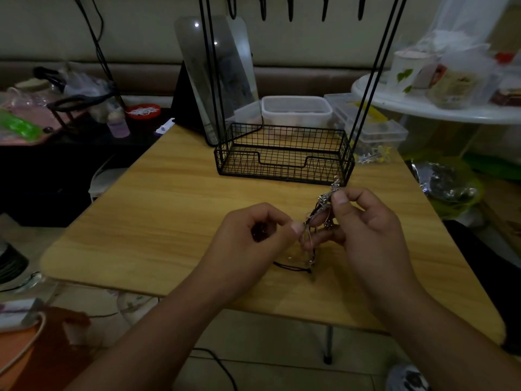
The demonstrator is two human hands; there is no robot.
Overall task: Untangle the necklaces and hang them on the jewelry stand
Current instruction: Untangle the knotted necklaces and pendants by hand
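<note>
Two hands work a single knot of necklaces (320, 218) just above the wooden table (169, 210), in front of the jewelry stand (283, 156). The right hand (372, 221) pinches the upper part of the bundle between thumb and forefinger, near the silver charms, with its lower fingers curled under the strands. The left hand (253, 232) is curled too, its thumb and fingertips nipping the lower part of the tangle. Holding the bundle at two points and lifting it likely lets the loose ends hang free, so the separate strands show themselves and can be teased apart.

The bundle's long axis runs steeply, tilted from lower left to upper right. Its charm end points up and away, toward the stand's wire basket; its lower end trails down to the table, where a thin black cord (290, 267) lies flat between the wrists.

The stand sits well apart from the hands, farther back on the table. Its two black uprights rise out of view, and a row of hooks (290, 8) shows at the top edge, all bare as far as can be seen. Nothing is hung yet, so I judge the work is at the untangling stage.
</note>
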